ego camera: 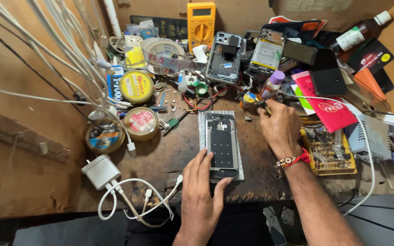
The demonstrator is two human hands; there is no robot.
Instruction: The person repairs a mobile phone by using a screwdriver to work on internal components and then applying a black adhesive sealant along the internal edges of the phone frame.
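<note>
Your left hand (202,191) lay spread, pinning the opened phone (222,145) flat to the counter (160,155); your right hand (280,125) pinched a small tool beside it.

Bright, even light falls from above on the tabletop (160,155), and shadows are soft and short. The wide lens bends the white cables (55,50) and the edges outward. The centre is sharp; the corners look slightly smeared.
</note>
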